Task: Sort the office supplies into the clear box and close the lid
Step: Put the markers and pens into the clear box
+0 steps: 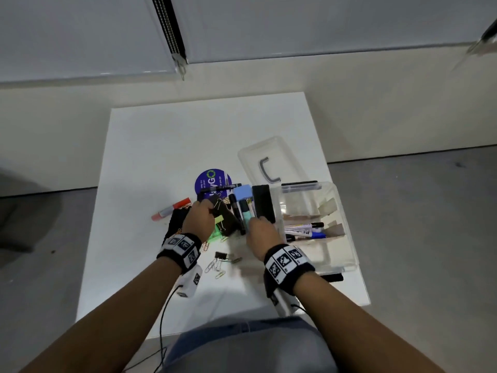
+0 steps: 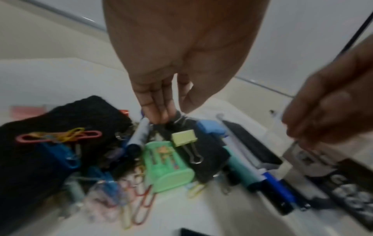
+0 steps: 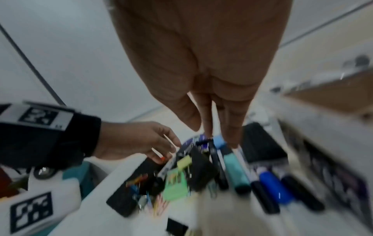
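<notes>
The clear box (image 1: 347, 254) stands at the table's right with its lid (image 1: 265, 149) swung open behind it and several markers (image 1: 306, 230) inside. A heap of supplies lies left of it: blue eraser (image 1: 243, 194), black block (image 1: 263, 203), teal highlighter (image 3: 234, 169), yellow binder clip (image 2: 183, 137), green sharpener (image 2: 167, 166). My left hand (image 2: 171, 115) reaches down into the heap, its fingertips and thumb pinching a black binder clip (image 2: 178, 120). My right hand (image 3: 214, 134) points straight fingers down onto the pens beside the highlighter.
A red marker (image 1: 172, 209) and a purple round card (image 1: 211, 181) lie at the heap's left and back. Loose paper clips (image 1: 215, 266) and another black binder clip (image 1: 221, 255) sit nearer me. A black knitted pouch (image 2: 60, 119) lies under the left wrist.
</notes>
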